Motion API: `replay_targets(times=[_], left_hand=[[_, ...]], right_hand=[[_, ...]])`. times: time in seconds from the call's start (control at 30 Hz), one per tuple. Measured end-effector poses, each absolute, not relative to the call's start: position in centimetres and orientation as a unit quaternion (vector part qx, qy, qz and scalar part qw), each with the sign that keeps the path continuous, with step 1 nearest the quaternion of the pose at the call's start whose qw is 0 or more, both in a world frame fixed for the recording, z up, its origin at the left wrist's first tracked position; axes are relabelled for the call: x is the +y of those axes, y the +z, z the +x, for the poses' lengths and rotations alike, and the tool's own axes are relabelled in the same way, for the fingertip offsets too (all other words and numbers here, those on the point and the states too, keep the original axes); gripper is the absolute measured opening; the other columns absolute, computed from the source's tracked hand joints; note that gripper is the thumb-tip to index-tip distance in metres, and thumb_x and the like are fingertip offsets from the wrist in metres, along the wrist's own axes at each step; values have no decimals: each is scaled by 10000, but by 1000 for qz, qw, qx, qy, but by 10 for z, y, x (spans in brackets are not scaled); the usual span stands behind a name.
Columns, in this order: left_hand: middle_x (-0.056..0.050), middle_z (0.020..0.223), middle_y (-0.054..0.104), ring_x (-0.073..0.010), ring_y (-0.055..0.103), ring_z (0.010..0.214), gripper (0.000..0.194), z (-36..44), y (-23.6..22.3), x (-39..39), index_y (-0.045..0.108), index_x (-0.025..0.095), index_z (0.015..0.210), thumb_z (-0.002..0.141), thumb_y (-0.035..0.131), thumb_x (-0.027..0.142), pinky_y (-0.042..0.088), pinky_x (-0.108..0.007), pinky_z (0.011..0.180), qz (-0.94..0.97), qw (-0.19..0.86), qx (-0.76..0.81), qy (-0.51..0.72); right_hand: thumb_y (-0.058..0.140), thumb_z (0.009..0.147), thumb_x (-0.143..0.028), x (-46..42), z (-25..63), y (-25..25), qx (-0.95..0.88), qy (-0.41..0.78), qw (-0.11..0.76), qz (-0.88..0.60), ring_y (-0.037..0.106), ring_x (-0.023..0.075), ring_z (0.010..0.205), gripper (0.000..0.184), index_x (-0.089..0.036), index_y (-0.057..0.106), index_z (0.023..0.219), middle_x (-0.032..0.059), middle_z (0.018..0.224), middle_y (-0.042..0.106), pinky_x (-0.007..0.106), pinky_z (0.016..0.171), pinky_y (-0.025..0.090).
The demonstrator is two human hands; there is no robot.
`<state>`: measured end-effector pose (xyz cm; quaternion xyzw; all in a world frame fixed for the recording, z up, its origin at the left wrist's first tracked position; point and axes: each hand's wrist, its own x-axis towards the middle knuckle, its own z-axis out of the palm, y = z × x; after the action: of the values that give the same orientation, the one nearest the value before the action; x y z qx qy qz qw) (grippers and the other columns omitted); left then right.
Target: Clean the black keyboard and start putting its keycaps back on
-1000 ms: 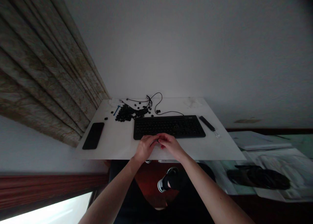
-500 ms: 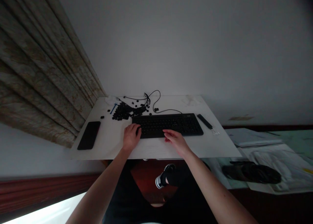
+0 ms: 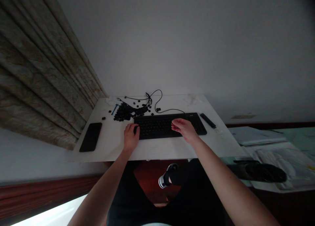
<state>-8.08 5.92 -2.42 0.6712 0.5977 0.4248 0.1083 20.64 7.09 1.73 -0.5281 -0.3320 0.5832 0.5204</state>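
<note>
A black keyboard [image 3: 157, 126] lies on the white table, its key area dark with details hard to see. My left hand [image 3: 131, 135] closes around the keyboard's left end, thumb against its edge. Over the right part of the keys is my right hand [image 3: 184, 128], fingertips pressed together in a pinch; whatever they hold, if anything, is too small to make out. Behind the keyboard's left end, a pile of loose black keycaps [image 3: 124, 112] is heaped, with several strays around it.
A blue tool [image 3: 114, 109] lies left of the pile. The keyboard's black cable [image 3: 169, 110] loops at the back. A phone [image 3: 91, 137] lies at the left, and a dark brush-like tool [image 3: 208, 120] at the right. Papers [image 3: 256, 136] and a dark bag-like object [image 3: 263, 172] are beyond the table's right side.
My right hand has moved right and farther over the keys, still pinched, from the keyboard's front edge. My left hand stays at the left end. The view has shifted slightly.
</note>
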Motion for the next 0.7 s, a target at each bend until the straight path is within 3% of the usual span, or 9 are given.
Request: replay_targets(times=[0.17,0.27,0.4,0.57,0.7], left_hand=[[-83,1094,617,-246,583,1112,132,-80,-24,59,643,226,1006,945,531,256,464,-432,1027,673,105,598,421],[-83,1094,616,-243,583,1105,134,-80,-24,59,644,222,1012,943,532,250,463,-429,1025,675,106,596,423],[-82,1082,615,-239,588,1092,132,-81,-25,60,646,220,1005,941,534,248,466,-424,1019,672,110,596,427],[-78,1064,613,-240,593,1078,130,-81,-27,61,645,226,991,947,529,263,469,-430,1014,667,117,603,422],[-80,1066,615,-242,593,1075,131,-81,-27,61,645,224,988,947,529,270,469,-432,1012,664,121,603,425]], right_hand=[[844,696,-179,78,200,19,-378,571,472,-555,695,148,681,205,-138,736,866,53,766,728,301,713,625],[776,776,-178,83,191,18,-441,548,411,-580,672,130,644,117,-133,742,879,53,752,724,257,634,603],[709,842,-226,95,179,18,-564,474,289,-611,613,112,572,139,-136,768,930,53,733,723,201,505,502],[699,824,-180,113,172,24,-679,392,180,-595,631,116,626,108,-155,794,870,66,827,758,201,569,480],[712,792,-179,121,172,24,-655,422,149,-609,599,110,567,104,-150,795,846,53,754,743,202,518,445]])
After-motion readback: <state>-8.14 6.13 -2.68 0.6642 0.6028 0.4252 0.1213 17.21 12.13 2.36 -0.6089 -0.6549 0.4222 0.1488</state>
